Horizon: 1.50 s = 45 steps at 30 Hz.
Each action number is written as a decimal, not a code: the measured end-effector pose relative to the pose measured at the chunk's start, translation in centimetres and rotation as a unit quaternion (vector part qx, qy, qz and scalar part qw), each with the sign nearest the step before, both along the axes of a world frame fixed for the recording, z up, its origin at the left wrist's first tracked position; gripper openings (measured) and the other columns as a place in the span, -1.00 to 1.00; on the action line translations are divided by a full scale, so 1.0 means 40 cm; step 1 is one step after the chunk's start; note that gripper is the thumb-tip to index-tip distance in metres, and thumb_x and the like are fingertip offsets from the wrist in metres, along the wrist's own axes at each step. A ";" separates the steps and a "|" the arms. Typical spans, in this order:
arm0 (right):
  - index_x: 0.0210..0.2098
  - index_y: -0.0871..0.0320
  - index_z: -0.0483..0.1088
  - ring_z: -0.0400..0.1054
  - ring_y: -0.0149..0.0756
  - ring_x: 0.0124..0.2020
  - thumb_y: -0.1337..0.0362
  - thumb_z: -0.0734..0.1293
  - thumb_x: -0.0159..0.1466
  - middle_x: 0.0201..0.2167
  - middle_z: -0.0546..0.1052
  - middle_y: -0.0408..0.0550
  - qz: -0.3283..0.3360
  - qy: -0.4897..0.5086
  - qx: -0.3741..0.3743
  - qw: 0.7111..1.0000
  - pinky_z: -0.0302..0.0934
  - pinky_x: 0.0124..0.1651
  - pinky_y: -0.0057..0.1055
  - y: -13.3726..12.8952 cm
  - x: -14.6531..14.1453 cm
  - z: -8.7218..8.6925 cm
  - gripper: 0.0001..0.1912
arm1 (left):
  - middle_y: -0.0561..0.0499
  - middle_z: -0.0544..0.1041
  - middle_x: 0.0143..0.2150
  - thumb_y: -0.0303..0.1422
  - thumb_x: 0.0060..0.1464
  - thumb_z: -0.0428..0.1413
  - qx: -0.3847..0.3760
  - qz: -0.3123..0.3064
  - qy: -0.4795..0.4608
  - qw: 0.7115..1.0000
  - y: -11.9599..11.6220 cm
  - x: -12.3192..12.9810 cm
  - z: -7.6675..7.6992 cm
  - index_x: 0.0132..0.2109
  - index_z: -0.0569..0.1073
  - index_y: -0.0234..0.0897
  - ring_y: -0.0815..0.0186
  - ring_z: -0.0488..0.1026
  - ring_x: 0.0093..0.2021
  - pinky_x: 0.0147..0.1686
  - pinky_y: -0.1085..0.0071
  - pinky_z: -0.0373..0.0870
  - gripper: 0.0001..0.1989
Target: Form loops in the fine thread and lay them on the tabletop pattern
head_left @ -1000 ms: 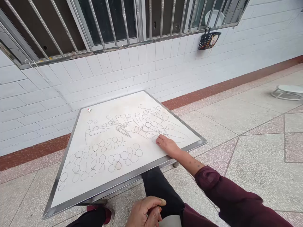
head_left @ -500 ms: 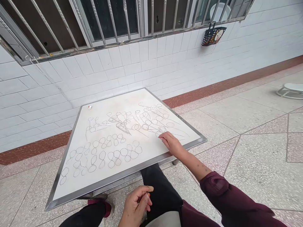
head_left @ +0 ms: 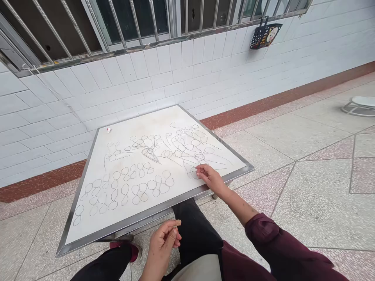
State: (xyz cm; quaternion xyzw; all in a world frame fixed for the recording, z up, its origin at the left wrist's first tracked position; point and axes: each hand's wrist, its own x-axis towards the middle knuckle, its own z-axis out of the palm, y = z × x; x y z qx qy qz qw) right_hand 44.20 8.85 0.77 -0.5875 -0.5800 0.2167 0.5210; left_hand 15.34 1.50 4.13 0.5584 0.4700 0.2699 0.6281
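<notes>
My right hand (head_left: 210, 178) is over the near right part of a white table (head_left: 140, 123), its thumb and fingers pinched on a thin looped wire (head_left: 191, 173). Just beyond it lies a loose pile of thin dark wires with looped ends (head_left: 150, 151). Rows of wires bent into figure-eight shapes (head_left: 125, 194) are laid out along the near left side. Low in front of my lap, my left hand (head_left: 166, 236) is closed, thumb against the index finger. Tan tape wraps that fingertip; whatever the fingers hold, if anything, is hidden.
A small white and red object (head_left: 109, 130) rests in the far left corner. Metal edging (head_left: 131, 224) borders the table. Behind stands a white tiled wall (head_left: 164, 88) with barred windows and a hanging patterned bag (head_left: 265, 36). A round stool (head_left: 361, 103) is at far right.
My right hand has pulled back slightly from the pile, and a looped wire now shows at its fingertips. My left hand has shifted slightly left and up. The view has tilted a little.
</notes>
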 end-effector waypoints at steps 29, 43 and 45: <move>-0.02 0.08 0.24 0.48 -0.17 -0.17 0.25 0.28 0.29 -0.17 0.45 0.05 -0.020 0.112 0.003 0.994 0.45 -0.17 -0.17 -0.071 -0.115 -0.024 -0.72 | -0.14 0.55 -0.09 -0.38 0.11 0.10 -0.058 0.069 -0.191 0.977 0.212 0.275 -0.001 0.19 0.25 -0.27 0.23 0.54 -0.13 -0.05 0.21 0.44 -0.51; -0.14 0.11 0.31 0.48 -0.27 -0.34 0.18 0.29 0.27 -0.31 0.50 -0.04 -0.036 0.223 -0.043 0.973 0.40 -0.27 -0.28 -0.065 -0.119 -0.004 -0.79 | -0.17 0.43 0.13 -0.33 0.19 0.06 -0.015 0.052 -0.208 0.977 0.206 0.270 0.001 0.18 0.26 -0.19 0.15 0.47 0.03 -0.02 0.19 0.39 -0.58; -0.18 0.11 0.34 0.47 -0.27 -0.35 0.19 0.28 0.27 -0.35 0.50 -0.06 -0.044 0.199 -0.042 0.978 0.38 -0.31 -0.31 -0.065 -0.113 0.003 -0.83 | -0.16 0.43 0.14 -0.34 0.19 0.06 -0.006 0.058 -0.220 0.974 0.205 0.270 0.012 0.18 0.27 -0.18 0.17 0.45 0.05 0.01 0.21 0.36 -0.59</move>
